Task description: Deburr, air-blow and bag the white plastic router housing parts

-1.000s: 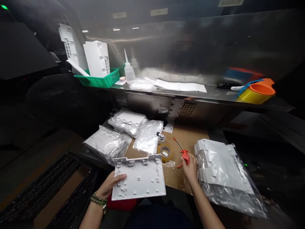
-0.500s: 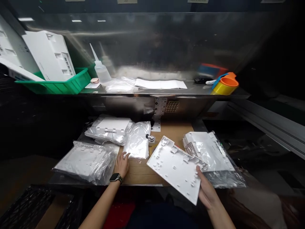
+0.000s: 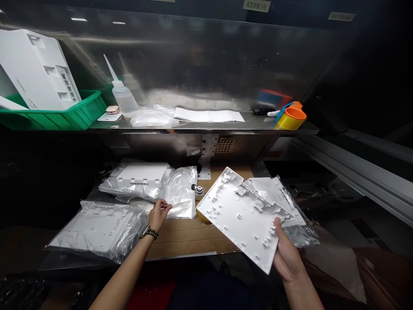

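My right hand (image 3: 287, 254) grips a white plastic housing panel (image 3: 238, 219) by its right corner, thumb on top. The panel is tilted, with its clips and ribs facing me. My left hand (image 3: 159, 214), wearing a watch, pinches the near edge of a clear plastic bag (image 3: 180, 209) on a flat stack of bags. That edge is lifted a little. Left of this hand lies a bagged white panel (image 3: 93, 226), and behind it another white housing (image 3: 143, 174) rests on plastic wrapping. Partly behind the held panel is a bagged white part (image 3: 266, 189).
A small round metal-topped dispenser (image 3: 199, 190) stands beside the bags on the cardboard mat (image 3: 183, 241). On the shelf above are a green bin (image 3: 54, 118) with white housings, a squeeze bottle (image 3: 124, 99), folded paper (image 3: 209, 116) and tape rolls (image 3: 292, 117).
My left hand has closed from spread fingers to a pinch on the top bag's edge, raising it slightly. The panel in my right hand is higher and nearer. The view has turned right.
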A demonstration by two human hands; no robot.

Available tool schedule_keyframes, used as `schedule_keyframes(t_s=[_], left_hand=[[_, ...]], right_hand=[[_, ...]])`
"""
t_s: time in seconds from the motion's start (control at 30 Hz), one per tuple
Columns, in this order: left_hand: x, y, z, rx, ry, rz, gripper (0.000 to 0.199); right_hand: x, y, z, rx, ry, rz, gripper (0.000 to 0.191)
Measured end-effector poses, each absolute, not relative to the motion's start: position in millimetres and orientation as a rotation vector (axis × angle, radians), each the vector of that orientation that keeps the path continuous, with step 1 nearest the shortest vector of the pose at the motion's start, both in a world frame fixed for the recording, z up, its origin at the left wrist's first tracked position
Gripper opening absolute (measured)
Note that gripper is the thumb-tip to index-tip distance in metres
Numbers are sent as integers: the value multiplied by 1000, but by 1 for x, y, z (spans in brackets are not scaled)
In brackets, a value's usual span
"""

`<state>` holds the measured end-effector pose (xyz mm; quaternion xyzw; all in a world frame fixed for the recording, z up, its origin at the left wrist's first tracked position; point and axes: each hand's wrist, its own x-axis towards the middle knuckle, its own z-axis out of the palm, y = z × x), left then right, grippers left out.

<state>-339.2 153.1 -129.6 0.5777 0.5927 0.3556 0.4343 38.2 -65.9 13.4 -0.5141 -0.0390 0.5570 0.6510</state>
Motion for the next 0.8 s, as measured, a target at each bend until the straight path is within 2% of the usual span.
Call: schedule_keyframes(t_s=[0.37,0.63,0.8], left_hand=[[-328,170,-119,1476,1419,873,25],[-324,166,-109,1372,1296,825,23],[-308,158,-100,1289,1169,855,20]], right_hand=[[15,-49,-26,-1180,-56,1548,79],[-14,-41,-49,-1108,-138,1807,72],[-56,-4,-68,-1010,-340,1957,67]])
